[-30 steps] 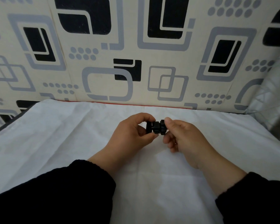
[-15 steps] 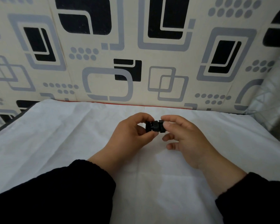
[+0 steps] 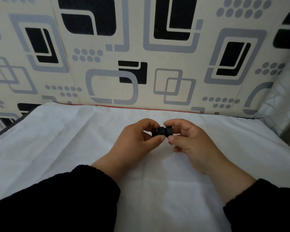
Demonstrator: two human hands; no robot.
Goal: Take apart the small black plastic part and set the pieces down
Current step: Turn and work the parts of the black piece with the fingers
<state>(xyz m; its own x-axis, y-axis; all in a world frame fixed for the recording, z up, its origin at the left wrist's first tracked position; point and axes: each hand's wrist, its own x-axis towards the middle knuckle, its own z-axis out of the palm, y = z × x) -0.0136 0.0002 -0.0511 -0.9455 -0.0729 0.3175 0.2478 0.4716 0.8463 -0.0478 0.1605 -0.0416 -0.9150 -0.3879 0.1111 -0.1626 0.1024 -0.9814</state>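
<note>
A small black plastic part (image 3: 162, 131) is held just above the white cloth (image 3: 74, 139), between both hands. My left hand (image 3: 134, 141) pinches its left end with thumb and forefinger. My right hand (image 3: 191, 143) pinches its right end the same way, forefinger on top and thumb below. The part looks like two ribbed halves still joined, with a thin gap between them. Fingers hide both of its ends. Black sleeves cover both forearms.
A white cloth covers the table. A wall panel (image 3: 141, 56) with grey and black patterns stands right behind the table's far edge. A pale patterned fabric (image 3: 285, 106) rises at the right edge.
My right hand has shifted its grip: the forefinger moved onto the top of the part and the thumb came underneath. The part turned slightly and sits a little higher. The left hand stayed put.
</note>
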